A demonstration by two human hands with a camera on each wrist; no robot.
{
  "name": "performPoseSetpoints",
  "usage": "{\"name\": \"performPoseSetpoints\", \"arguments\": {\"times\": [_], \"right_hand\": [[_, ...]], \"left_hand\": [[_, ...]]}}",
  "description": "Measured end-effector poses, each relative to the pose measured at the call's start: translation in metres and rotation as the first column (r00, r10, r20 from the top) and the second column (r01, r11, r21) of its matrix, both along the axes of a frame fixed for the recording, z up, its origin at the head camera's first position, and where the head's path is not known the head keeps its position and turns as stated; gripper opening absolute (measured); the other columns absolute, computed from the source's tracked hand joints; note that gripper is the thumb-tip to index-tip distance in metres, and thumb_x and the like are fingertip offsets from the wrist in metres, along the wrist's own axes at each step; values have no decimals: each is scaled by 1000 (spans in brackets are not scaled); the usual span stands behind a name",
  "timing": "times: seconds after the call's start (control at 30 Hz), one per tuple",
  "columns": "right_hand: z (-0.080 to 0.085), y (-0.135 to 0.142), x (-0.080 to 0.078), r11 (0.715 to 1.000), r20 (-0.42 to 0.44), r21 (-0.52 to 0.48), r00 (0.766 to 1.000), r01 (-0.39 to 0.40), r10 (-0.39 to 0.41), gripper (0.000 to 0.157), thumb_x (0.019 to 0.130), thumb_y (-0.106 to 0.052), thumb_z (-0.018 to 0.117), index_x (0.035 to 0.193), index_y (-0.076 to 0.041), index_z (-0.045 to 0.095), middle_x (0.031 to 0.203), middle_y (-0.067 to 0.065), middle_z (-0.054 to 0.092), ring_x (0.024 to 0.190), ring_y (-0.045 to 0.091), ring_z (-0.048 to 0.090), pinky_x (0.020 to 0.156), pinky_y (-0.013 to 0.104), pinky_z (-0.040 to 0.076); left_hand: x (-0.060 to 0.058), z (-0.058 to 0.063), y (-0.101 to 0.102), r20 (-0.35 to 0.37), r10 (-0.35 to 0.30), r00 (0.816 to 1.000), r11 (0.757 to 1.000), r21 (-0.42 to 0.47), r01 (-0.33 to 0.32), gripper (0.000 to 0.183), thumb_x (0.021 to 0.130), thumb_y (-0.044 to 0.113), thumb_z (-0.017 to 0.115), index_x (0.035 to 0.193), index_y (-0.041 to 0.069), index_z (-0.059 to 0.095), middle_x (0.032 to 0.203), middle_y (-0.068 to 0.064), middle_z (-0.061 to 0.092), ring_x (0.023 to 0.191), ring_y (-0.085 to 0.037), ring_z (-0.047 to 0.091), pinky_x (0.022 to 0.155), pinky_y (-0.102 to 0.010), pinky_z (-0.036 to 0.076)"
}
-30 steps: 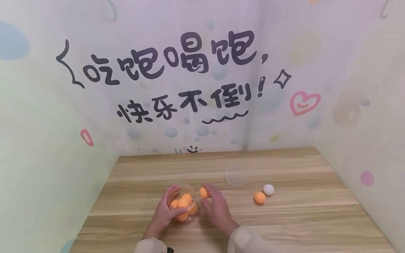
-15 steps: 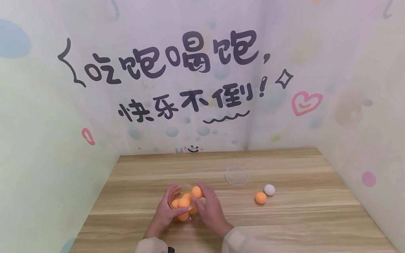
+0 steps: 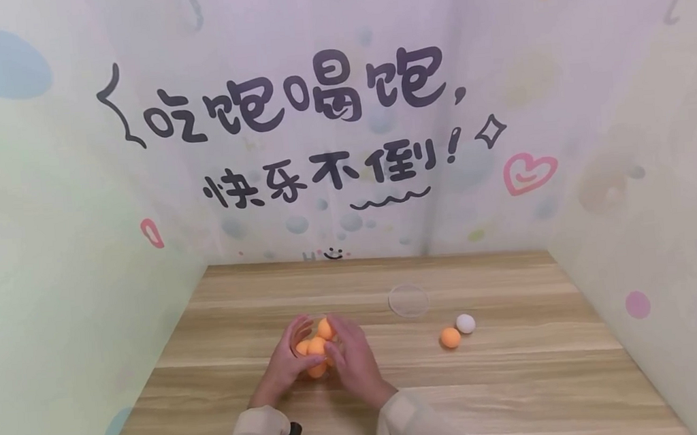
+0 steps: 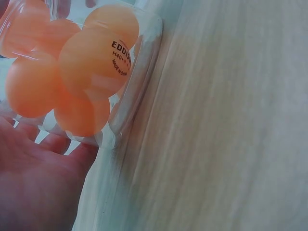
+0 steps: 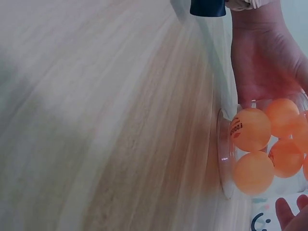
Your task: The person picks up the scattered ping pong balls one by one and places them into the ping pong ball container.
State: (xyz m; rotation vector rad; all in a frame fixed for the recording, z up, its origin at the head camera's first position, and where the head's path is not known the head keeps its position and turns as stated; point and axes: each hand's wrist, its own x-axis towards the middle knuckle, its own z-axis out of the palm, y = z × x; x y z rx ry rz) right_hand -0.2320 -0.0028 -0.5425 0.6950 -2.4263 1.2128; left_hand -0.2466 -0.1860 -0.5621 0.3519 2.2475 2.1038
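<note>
My left hand (image 3: 286, 362) grips the side of a clear plastic tub (image 5: 224, 159), thumb toward me and fingers around the far side. Several orange ping-pong balls (image 4: 94, 62) lie inside it, seen through the wall in both wrist views. At the tub's mouth my right hand (image 3: 355, 359) pinches another orange ping-pong ball (image 3: 325, 328) between thumb and fingers, above the balls within. In the right wrist view only some right fingertips (image 5: 285, 211) show at the lower corner, and that upper ball cannot be picked out there.
To the right on the wood-grain table (image 3: 521, 381) lie a loose orange ball (image 3: 451, 337) and a white ball (image 3: 465, 324), close together. A clear round lid (image 3: 409, 301) lies flat behind them to the left. Printed walls (image 3: 325, 233) enclose the back and sides.
My right hand has moved left with the orange ping-pong ball, from beside the tub to over its mouth. The left hand keeps its grip in the same place.
</note>
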Motion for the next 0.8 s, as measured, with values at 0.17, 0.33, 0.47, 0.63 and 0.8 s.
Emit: {"name": "performPoseSetpoints", "arguments": {"times": [0.17, 0.33, 0.47, 0.63, 0.8], "right_hand": [[2, 1, 3, 999, 47, 47, 999, -19, 16, 57, 99, -28, 56, 148, -5, 38, 150, 12, 40, 135, 32, 37, 109, 51, 33], [1, 3, 3, 988, 88, 150, 996, -36, 23, 62, 103, -35, 47, 154, -8, 26, 156, 12, 29, 141, 32, 28, 112, 50, 27], [1, 5, 2, 979, 59, 195, 997, -60, 49, 61, 104, -36, 42, 154, -5, 23, 156, 15, 27, 142, 35, 26, 113, 52, 24], [3, 7, 1, 967, 76, 242, 995, -80, 63, 64, 104, -41, 38, 154, -5, 20, 158, 15, 24, 144, 35, 21, 113, 54, 22], [5, 8, 0, 951, 115, 301, 992, -75, 42, 71, 102, -48, 37, 155, -7, 17, 160, 13, 19, 144, 35, 18, 112, 59, 21]], "left_hand": [[0, 1, 0, -19, -9, 1000, 1000, 7, 9, 87, 79, 2, 78, 150, 7, 28, 152, -17, 34, 139, -38, 29, 107, -44, 37], [0, 2, 0, -18, -10, 1000, 1000, 1, 11, 86, 80, 3, 78, 150, 8, 29, 152, -16, 35, 140, -37, 29, 108, -44, 36], [0, 2, 1, -7, 2, 1000, 1000, -14, -2, 85, 80, 6, 79, 149, 11, 30, 152, -14, 35, 140, -36, 29, 107, -45, 36], [2, 4, 2, -5, 9, 1000, 1000, -21, -9, 82, 81, 9, 79, 148, 14, 31, 151, -15, 35, 140, -37, 29, 107, -48, 36], [1, 3, 3, -15, 1, 1000, 1000, -9, -1, 82, 82, 5, 78, 149, 12, 31, 151, -15, 35, 139, -37, 29, 106, -44, 38]]}}
